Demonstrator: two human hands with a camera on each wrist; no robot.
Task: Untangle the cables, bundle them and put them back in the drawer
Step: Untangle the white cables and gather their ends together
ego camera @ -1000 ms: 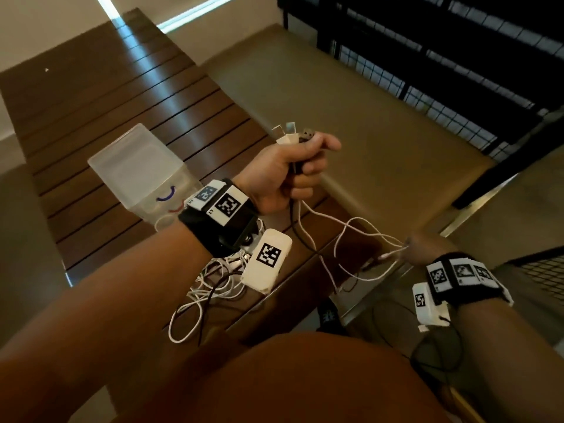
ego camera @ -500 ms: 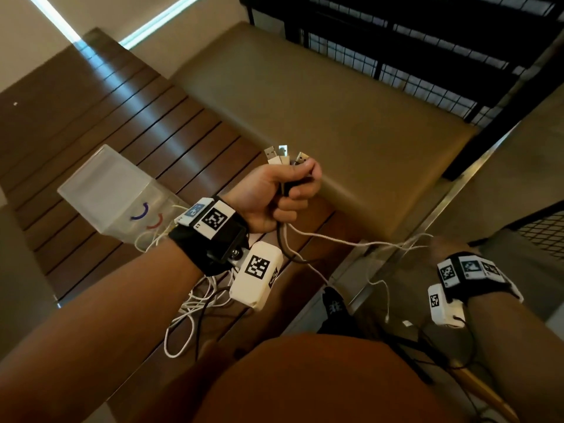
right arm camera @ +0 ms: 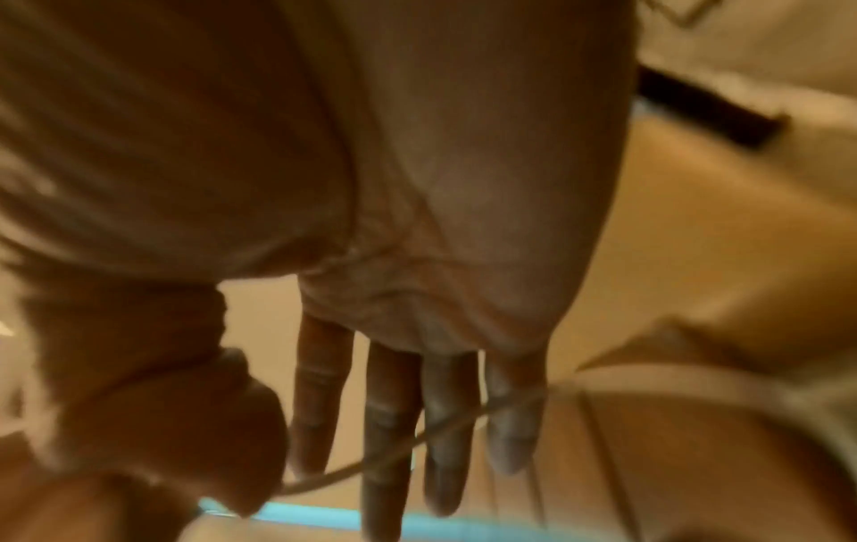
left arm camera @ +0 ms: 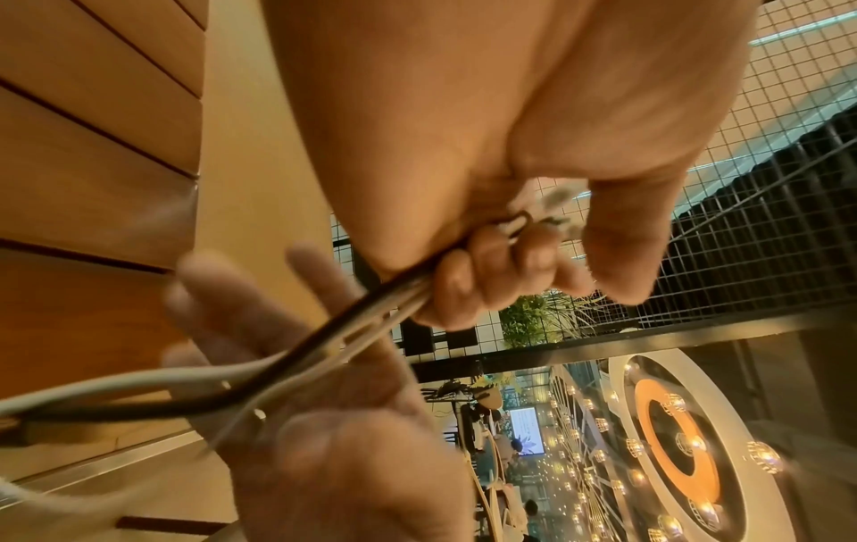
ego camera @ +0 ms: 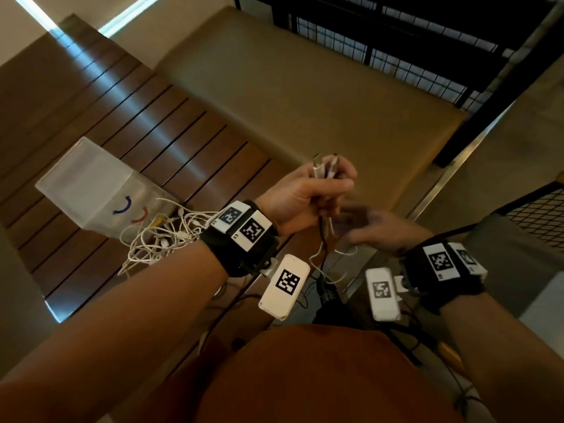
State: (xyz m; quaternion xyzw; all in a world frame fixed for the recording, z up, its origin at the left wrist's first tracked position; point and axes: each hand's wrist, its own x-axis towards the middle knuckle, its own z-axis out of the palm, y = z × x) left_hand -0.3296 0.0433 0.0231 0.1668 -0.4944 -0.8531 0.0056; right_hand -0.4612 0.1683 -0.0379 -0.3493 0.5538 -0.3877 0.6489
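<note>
Several cables in left hand grip

Cable tangle crowds the drawer mouth — table beyond seems open.

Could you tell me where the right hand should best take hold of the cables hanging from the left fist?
Probably just below the left hand, where the cables leave the fist together; lower down they splay. The open right hand can close on them from the right.

Dim, warm light (wrist views blurred)
</note>
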